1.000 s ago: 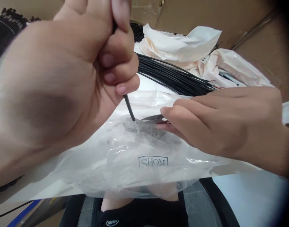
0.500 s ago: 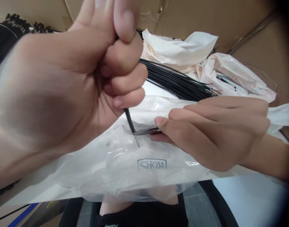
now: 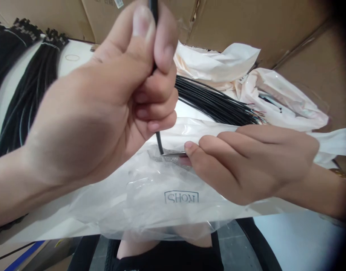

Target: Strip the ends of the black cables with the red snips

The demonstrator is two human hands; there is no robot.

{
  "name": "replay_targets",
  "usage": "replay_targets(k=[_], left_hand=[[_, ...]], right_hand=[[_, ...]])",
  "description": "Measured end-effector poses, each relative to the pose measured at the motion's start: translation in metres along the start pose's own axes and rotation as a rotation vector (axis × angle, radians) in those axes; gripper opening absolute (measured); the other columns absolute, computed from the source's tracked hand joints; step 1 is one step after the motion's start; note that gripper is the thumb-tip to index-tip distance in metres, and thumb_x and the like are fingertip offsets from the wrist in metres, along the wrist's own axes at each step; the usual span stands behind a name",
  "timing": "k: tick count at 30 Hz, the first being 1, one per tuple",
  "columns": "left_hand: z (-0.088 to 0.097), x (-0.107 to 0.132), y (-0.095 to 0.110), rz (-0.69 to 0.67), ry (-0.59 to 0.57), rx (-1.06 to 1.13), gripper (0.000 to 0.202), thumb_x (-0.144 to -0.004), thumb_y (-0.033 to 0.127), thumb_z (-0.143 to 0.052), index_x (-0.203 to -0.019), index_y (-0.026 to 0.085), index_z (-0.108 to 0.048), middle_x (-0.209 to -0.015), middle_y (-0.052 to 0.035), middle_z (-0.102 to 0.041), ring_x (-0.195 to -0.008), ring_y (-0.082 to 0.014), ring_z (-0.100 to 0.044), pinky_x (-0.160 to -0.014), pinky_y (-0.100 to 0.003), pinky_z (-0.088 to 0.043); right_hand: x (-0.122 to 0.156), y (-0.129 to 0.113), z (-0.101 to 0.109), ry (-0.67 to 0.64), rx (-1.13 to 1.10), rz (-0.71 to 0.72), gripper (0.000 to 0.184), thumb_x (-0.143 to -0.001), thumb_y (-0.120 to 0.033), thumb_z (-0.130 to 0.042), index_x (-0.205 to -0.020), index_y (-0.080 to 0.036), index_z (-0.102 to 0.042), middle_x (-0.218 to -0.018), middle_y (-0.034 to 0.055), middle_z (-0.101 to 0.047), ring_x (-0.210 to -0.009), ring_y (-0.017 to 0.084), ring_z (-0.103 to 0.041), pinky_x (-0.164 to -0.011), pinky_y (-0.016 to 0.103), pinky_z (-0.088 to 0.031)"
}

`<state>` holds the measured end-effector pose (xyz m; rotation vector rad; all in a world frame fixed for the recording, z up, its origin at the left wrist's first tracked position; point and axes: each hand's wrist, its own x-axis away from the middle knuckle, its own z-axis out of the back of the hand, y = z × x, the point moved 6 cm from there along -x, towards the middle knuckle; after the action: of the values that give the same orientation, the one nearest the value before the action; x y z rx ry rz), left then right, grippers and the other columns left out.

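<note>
My left hand (image 3: 110, 101) is closed around a black cable (image 3: 159, 142), which runs down through the fist and comes out below the little finger. Its lower end meets the thin metal tip of a pair of tweezers (image 3: 175, 154), pinched between thumb and finger of my right hand (image 3: 254, 165). Most of the tool is hidden in that hand, so its exact kind is hard to confirm. A clear plastic bag (image 3: 150, 203) printed "RoHS" lies beneath both hands and hangs over the table edge.
Behind my hands lies a bundle of black cables (image 3: 212, 99) with stripped coloured wire ends. White plastic bags (image 3: 218, 62) are crumpled beside it. Tied cable bundles (image 3: 28, 90) lie at the left, near a rubber band (image 3: 72, 58). Cardboard boxes (image 3: 246, 30) stand at the back.
My left hand has shifted right and slightly down, showing more of the left bundles and the cable above the thumb. The tool tip stays at the cable's end; the bare strands below it show less.
</note>
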<state>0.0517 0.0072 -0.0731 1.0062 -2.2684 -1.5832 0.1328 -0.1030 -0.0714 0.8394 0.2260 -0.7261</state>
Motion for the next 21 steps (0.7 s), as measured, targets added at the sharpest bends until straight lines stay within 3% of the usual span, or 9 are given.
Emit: replay_targets(k=[3, 9, 21], left_hand=[[-0.002, 0.001, -0.001, -0.020, 0.022, -0.070, 0.035, -0.101, 0.004, -0.027, -0.073, 0.016, -0.044, -0.063, 0.0047, -0.029, -0.053, -0.0007, -0.029, -0.055, -0.017, -0.027], [0.001, -0.002, -0.009, 0.055, 0.175, -0.056, 0.035, -0.101, 0.017, -0.036, -0.068, 0.017, -0.049, -0.063, 0.0028, -0.036, -0.054, -0.0058, -0.033, -0.054, -0.019, -0.033], [0.012, -0.005, -0.024, 0.004, 0.123, -0.106, 0.032, -0.099, 0.034, -0.042, -0.072, 0.018, -0.043, -0.068, 0.0045, -0.034, -0.058, -0.0082, -0.027, -0.058, -0.017, -0.034]], right_hand=[[-0.001, 0.000, -0.004, -0.052, 0.041, 0.057, 0.024, -0.090, -0.018, -0.060, -0.070, -0.020, -0.047, -0.053, -0.0068, -0.049, -0.046, 0.009, -0.033, -0.041, 0.025, -0.028], [-0.006, -0.001, -0.013, -0.119, 0.145, 0.146, 0.020, -0.087, -0.016, -0.059, -0.071, -0.020, -0.047, -0.051, -0.0076, -0.042, -0.043, 0.010, -0.033, -0.043, 0.026, -0.026], [-0.007, -0.012, -0.029, -0.089, 0.143, 0.239, 0.018, -0.083, -0.015, -0.056, -0.069, -0.020, -0.045, -0.049, -0.0056, -0.045, -0.040, 0.010, -0.037, -0.046, 0.029, -0.018]])
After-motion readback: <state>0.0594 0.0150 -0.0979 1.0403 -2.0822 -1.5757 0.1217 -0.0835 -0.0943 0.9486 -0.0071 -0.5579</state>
